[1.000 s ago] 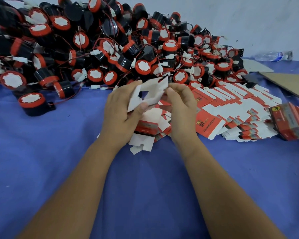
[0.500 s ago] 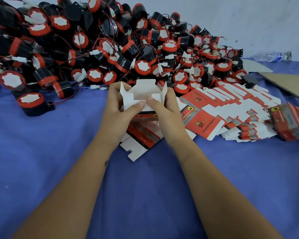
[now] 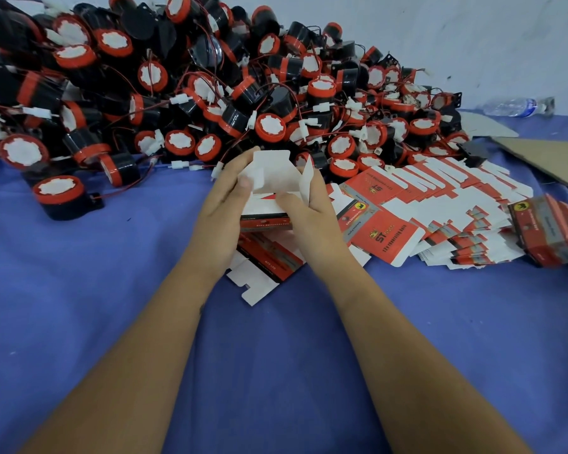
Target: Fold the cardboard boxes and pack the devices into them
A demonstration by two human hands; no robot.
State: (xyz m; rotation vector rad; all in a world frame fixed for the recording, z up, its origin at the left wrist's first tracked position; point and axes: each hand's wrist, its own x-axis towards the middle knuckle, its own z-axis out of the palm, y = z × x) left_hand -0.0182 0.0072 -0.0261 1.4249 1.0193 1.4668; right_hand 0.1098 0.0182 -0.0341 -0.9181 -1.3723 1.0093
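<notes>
Where the blue cloth covers it, the table is the widest surface noted: table [image 3: 79, 306], running out of view on the left, right and near sides.
Device pile: black-and-red devices [image 3: 210, 80] heaped across the far left and centre of the table, tangled with red wires and white plugs; the count cannot be made out and the heap is cut off at the left edge.
Flat stock: unfolded cartons [image 3: 440, 217] fanned out to the right of the hands, overlapping one another, print side mostly up.
Brown cardboard sheet: cardboard sheet [image 3: 551, 158] at the far right, cut off by the frame.
Folded stock: finished boxes [image 3: 551, 231] at the right edge, blurred and partly out of view.
Work piece: half-formed box [image 3: 276, 191] held above the table centre, just in front of the pile; open end and white flaps point up and away, long axis left to right; lower red panel partly hidden by the hands.
Left hand: left hand [image 3: 220, 208] grips the box's left side, thumb pressing a side flap inward.
Right hand: right hand [image 3: 312, 217] grips the right side, thumb across the front edge, fingers hidden behind.
Bottle: plastic bottle [image 3: 515, 106] lying on its side at the far right by the wall.
</notes>
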